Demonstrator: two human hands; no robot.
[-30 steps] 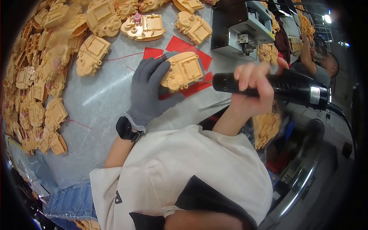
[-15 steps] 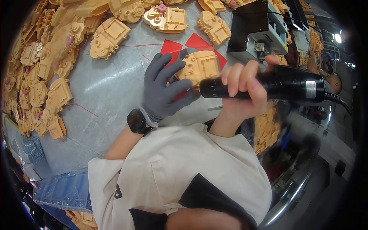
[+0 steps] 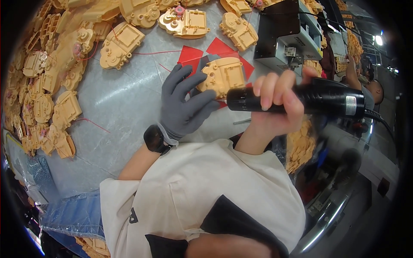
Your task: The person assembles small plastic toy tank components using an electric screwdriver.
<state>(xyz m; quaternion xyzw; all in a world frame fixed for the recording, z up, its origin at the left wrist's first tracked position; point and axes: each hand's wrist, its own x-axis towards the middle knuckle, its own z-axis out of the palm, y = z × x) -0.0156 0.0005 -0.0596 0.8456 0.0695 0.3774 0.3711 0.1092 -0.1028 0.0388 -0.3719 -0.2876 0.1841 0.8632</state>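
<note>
I see the gloved left hand [image 3: 185,102] holding one casing [image 3: 224,77], the bare right hand [image 3: 291,108] wrapped around one black driver [image 3: 325,99].

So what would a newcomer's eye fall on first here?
Probably the black cylindrical corded tool in the bare right hand, right of centre. Near its front end, the grey gloved left hand touches a yellow plastic housing at upper centre, amid flat red pieces. Similar yellow plastic parts crowd the left.

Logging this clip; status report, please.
Gray-gloved left hand touching tan plastic housing. Bare right hand gripping black cylindrical corded driver. Gloved fingertips near driver's front end.
</note>
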